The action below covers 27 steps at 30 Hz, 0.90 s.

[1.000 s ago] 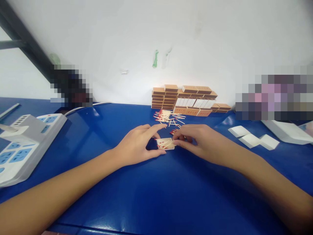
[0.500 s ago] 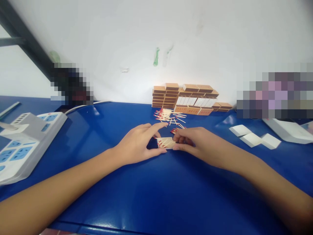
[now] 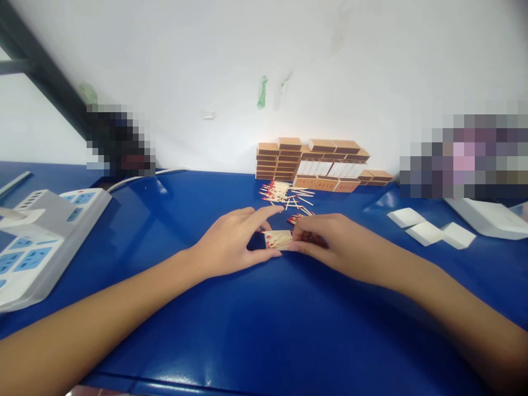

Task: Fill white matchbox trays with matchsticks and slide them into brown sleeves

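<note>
A small white matchbox tray filled with red-tipped matches lies on the blue table between my hands. My left hand holds its left end, thumb along the near side and index finger stretched out above the far side. At the right end, my right hand is closed in a pinch on the tray's edge; its fingertips are partly hidden. Just behind the tray are a few loose matches, partly covered by my right hand. Farther back lies a larger heap of matches.
Stacked matchboxes stand against the white wall, with white trays among them. Several white pieces lie to the right, near a white box. A power strip sits at the left, and a cable runs along the wall.
My right fingers have shifted slightly left, closer over the tray's right end. My left hand keeps its place, and the view has tilted slightly.
</note>
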### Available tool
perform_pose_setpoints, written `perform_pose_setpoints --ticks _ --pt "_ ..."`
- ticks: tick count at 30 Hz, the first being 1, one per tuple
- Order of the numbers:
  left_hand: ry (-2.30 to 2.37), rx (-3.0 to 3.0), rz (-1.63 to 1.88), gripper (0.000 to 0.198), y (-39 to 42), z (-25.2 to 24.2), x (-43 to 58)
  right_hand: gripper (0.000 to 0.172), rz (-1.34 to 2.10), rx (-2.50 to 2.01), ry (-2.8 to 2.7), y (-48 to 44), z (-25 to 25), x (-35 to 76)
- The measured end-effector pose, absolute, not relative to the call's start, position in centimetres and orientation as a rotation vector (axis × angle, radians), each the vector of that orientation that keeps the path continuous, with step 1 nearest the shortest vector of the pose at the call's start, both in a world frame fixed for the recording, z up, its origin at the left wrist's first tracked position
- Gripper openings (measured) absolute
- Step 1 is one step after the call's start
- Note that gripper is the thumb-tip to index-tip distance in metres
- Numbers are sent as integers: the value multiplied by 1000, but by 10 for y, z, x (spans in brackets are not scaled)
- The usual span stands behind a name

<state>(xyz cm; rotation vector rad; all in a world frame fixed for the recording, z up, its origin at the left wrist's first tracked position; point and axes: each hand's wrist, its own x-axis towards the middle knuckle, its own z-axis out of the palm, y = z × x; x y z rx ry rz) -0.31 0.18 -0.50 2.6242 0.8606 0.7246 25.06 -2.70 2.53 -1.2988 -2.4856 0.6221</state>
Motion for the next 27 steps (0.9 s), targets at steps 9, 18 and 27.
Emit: perform_pose_setpoints --ticks 9,18,27 --pt "845 2622 735 69 2 -4 -3 13 586 -1304 -2433 -28 22 244" --pt "832 2632 740 71 2 -6 -3 13 644 -1282 -2417 -27 23 247" --pt "831 2610 748 68 2 -5 -3 13 544 -1305 -2392 -29 14 240"
